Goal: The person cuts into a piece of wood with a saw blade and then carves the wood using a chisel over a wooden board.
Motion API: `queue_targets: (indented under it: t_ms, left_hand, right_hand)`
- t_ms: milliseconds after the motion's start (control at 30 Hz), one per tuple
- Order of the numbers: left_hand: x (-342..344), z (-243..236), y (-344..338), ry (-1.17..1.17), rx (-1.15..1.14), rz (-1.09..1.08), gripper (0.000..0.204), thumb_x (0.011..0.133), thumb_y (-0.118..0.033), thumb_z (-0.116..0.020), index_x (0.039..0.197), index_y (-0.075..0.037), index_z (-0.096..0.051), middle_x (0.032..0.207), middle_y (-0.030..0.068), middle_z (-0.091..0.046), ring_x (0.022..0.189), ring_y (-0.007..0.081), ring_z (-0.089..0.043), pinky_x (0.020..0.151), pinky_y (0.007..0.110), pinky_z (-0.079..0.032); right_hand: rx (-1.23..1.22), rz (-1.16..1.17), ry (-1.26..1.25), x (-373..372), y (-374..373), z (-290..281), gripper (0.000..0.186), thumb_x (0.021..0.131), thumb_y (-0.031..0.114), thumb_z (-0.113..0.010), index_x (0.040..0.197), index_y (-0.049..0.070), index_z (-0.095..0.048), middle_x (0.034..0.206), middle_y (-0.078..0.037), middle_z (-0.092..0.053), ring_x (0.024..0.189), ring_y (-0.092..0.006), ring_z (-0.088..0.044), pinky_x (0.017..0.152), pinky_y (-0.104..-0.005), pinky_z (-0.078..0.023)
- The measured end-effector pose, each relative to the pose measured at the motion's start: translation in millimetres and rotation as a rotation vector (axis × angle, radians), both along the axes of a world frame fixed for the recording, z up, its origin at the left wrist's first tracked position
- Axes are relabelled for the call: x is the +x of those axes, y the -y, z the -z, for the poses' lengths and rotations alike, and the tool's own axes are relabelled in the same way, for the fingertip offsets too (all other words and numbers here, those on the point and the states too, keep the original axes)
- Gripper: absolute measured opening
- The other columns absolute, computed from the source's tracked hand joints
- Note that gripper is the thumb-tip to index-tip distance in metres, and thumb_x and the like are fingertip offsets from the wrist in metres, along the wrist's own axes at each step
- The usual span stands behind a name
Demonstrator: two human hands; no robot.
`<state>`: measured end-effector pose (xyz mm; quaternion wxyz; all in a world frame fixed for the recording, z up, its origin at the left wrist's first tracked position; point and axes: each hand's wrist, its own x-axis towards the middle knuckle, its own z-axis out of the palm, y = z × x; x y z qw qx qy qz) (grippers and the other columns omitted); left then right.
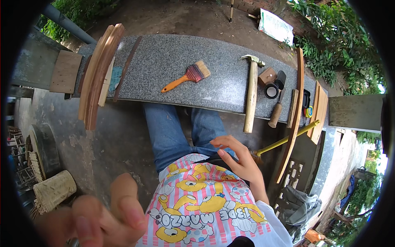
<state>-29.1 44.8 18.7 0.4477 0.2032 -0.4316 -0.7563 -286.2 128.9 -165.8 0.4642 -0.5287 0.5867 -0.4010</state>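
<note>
Wooden-handled hammer lies ahead of the empty, loosely spread right hand, handle end toward it, long axis running away; left hand farther, grip can't tell.

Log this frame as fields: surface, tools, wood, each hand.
Surface: speckled grey stone slab
Paintbrush: orange-handled, mid-slab
Claw hammer: right of the paintbrush, handle past the near edge
Wooden strips: at both ends of the slab
Left hand: near the camera, fingers curled, nothing visible in it
Right hand: appears empty, before the patterned shirt
</note>
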Motion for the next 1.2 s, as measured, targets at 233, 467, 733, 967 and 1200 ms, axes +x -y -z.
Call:
queue_targets:
  t_ms: [233, 467, 733, 967, 1200]
  left_hand:
    - [-10.6, -21.7, -6.3, 0.046, 0.184, -0.058, 0.018, 0.100, -0.038, -0.040, 0.098, -0.021, -0.046, 0.107, -0.0078, -0.041, 0.100, 0.0106, -0.033, 0.096, 0.044, -0.026]
    - [-12.5, 4.8, -8.0, -0.205, -0.008, -0.080, 0.069, 0.079, -0.060, -0.074, 0.136, -0.029, -0.054, 0.105, -0.0109, -0.052, 0.130, 0.0186, -0.037, 0.097, 0.051, -0.031]
    - [-28.6, 39.6, 8.6, -0.742, -1.067, -0.510, 0.051, 0.094, -0.028, -0.066, 0.140, -0.043, -0.048, 0.144, -0.0298, -0.037, 0.127, 0.0007, -0.039, 0.096, 0.034, -0.030]
    - [-24.1, 11.3, -9.4, -0.399, -0.674, -0.291, 0.035, 0.092, -0.044, -0.063, 0.127, -0.044, -0.061, 0.145, -0.0281, -0.041, 0.133, 0.0166, -0.036, 0.104, 0.050, -0.029]
    - [-35.8, 12.7, -22.1, -0.394, -0.692, -0.327, 0.041, 0.098, -0.036, -0.053, 0.139, -0.037, -0.046, 0.150, -0.0224, -0.034, 0.131, 0.0141, -0.032, 0.099, 0.050, -0.025]
  right_hand:
    - [0.014, -0.012, -0.016, 0.0, 0.5, 4.7, 0.025, 0.097, 0.010, -0.057, 0.120, -0.001, -0.061, 0.116, -0.014, -0.062, 0.104, -0.0257, -0.062, 0.092, -0.0362, -0.050]
    - [0.000, -0.027, -0.018, -4.8, 4.3, 5.1, 0.024, 0.097, 0.007, -0.055, 0.118, -0.001, -0.062, 0.117, -0.014, -0.063, 0.104, -0.0233, -0.062, 0.091, -0.0349, -0.048]
    - [-0.012, -0.003, 0.006, -3.3, 11.5, 18.1, 0.023, 0.095, 0.006, -0.057, 0.116, 0.000, -0.063, 0.112, -0.014, -0.065, 0.100, -0.0235, -0.063, 0.086, -0.0332, -0.049]
    - [-0.039, -0.037, 0.024, -0.8, 17.7, 18.9, 0.023, 0.095, 0.005, -0.057, 0.116, 0.000, -0.063, 0.109, -0.013, -0.066, 0.098, -0.0223, -0.063, 0.086, -0.0329, -0.049]
    - [-0.016, 0.014, 0.047, -5.3, 14.5, 22.3, 0.022, 0.095, 0.005, -0.057, 0.116, -0.001, -0.063, 0.110, -0.013, -0.065, 0.099, -0.0212, -0.063, 0.086, -0.0321, -0.049]
